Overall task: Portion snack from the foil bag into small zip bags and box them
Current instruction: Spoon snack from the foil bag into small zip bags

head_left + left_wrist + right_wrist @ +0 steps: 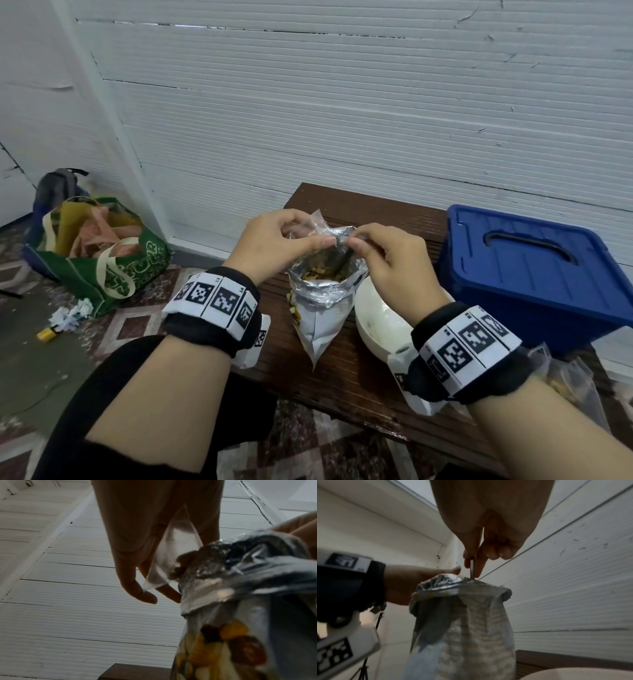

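My left hand point(274, 245) pinches a small clear zip bag point(317, 224) at its top; my right hand point(387, 260) pinches a thin dark utensil, maybe a spoon, going into the foil bag point(323, 308). Foil bag stands upright on the table point(346, 377), mouth up, long axis vertical. Filled bags point(565, 377) lie by my right wrist; blue box point(534, 270) lidded, so boxing is probably still ahead.

The foil bag point(323, 308) stands in the middle of the table point(346, 383). A white bowl point(376, 318) sits just beside it on the right, and a big blue box point(534, 274) blocks the far right. The table's left edge is bare.
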